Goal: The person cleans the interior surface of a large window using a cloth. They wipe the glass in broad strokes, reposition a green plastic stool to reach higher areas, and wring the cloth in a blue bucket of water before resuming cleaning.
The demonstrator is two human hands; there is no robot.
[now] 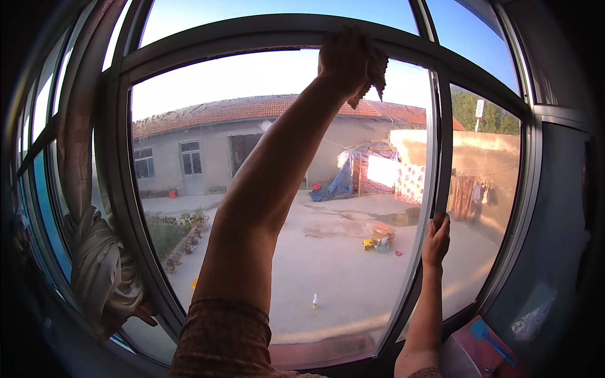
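Note:
High up, my left hand [344,64] presses a crumpled cloth [376,75] against the top rail of the window frame [264,35]. Loose folds of the cloth hang out to the right of my fingers. My left arm stretches up across the middle of the window. Lower on the right, my right hand [436,242] is wrapped around the dark upright bar [443,156] between the large window section and the narrower one beside it. My right thumb and fingers show on the bar's near side.
A knotted curtain [101,255] hangs at left. At lower right, a blue fly swatter [491,340] lies on a pink surface [472,333], near a clear plastic bag [534,316]. Outside are a small white bottle [315,301], a cardboard box [383,230] and a tile-roofed building [212,127].

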